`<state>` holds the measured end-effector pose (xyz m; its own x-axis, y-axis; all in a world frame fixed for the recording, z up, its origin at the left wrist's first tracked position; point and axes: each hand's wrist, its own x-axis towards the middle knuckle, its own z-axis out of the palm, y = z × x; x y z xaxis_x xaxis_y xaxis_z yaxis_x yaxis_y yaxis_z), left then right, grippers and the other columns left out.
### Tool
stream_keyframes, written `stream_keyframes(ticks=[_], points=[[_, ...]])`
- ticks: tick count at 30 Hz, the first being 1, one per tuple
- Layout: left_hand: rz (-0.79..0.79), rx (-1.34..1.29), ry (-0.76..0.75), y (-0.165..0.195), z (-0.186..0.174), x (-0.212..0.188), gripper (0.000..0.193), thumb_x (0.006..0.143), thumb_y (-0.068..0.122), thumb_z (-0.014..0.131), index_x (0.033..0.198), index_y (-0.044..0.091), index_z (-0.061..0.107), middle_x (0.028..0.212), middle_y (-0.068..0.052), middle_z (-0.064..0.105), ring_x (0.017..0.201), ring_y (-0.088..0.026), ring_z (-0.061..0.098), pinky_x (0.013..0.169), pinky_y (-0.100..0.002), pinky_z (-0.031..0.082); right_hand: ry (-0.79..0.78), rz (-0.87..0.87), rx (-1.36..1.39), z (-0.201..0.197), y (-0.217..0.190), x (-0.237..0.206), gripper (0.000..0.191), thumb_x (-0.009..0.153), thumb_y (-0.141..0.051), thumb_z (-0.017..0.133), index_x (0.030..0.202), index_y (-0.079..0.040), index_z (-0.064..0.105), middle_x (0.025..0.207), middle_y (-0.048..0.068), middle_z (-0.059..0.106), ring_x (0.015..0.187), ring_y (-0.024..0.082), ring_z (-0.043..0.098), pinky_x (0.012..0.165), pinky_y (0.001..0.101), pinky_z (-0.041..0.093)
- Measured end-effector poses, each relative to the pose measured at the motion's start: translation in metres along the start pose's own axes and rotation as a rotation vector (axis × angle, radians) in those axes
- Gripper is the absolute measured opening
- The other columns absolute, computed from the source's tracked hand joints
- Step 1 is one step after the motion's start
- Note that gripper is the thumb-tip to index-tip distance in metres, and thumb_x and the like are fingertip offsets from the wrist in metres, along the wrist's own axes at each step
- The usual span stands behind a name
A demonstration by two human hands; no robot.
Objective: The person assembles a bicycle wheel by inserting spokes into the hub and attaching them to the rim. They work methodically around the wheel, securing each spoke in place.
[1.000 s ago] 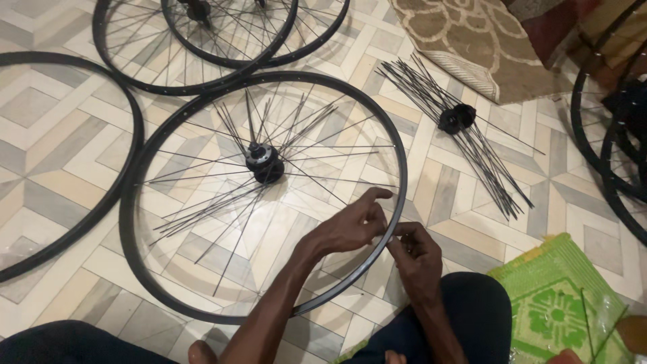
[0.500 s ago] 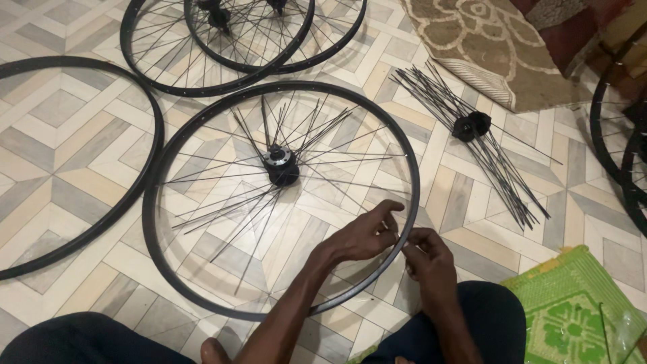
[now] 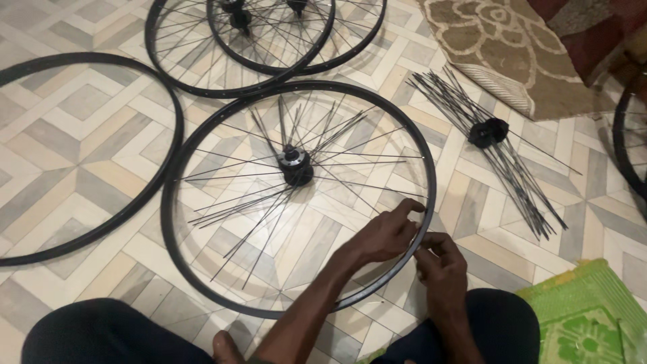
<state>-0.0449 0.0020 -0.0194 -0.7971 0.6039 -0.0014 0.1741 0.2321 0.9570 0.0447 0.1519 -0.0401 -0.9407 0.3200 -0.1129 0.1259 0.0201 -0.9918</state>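
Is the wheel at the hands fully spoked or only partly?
Partly: on the wheel, several spokes from the hub end loose, short of the rim.

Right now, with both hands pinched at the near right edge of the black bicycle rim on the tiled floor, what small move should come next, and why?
Probably draw one loose spoke over to that spot. Both the left hand and right hand meet at the black bicycle rim, while several thin black spokes fan loose from the central hub, short of the rim.
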Motion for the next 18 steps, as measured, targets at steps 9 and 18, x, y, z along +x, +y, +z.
stream_keyframes(ticks=[9, 18], points=[[-0.191, 0.648, 0.63, -0.029, -0.028, -0.059, 0.031, 0.09, -0.001, 0.053, 0.121, 0.001, 0.055, 0.118, -0.022, 0.059, 0.114, -0.04, 0.057, 0.096, -0.051, 0.045, 0.036, 0.102, 0.099, 0.013, -0.006, -0.008, 0.023, 0.1, -0.018, 0.058, 0.111, 0.002, 0.063, 0.063, 0.007, 0.044, 0.049, 0.011, 0.035, 0.045, 0.0276, 0.028], [-0.241, 1.292, 0.889, -0.065, -0.083, -0.097, 0.073, 0.063, 0.013, 0.061, 0.131, -0.011, 0.051, 0.126, -0.033, 0.055, 0.123, -0.051, 0.049, 0.105, -0.059, 0.034, -0.089, -0.014, 0.152, 0.006, -0.008, -0.028, 0.032, 0.086, -0.012, 0.064, 0.115, 0.002, 0.06, 0.093, 0.008, 0.066, 0.052, 0.009, 0.038, 0.045, 0.0267, 0.031]])
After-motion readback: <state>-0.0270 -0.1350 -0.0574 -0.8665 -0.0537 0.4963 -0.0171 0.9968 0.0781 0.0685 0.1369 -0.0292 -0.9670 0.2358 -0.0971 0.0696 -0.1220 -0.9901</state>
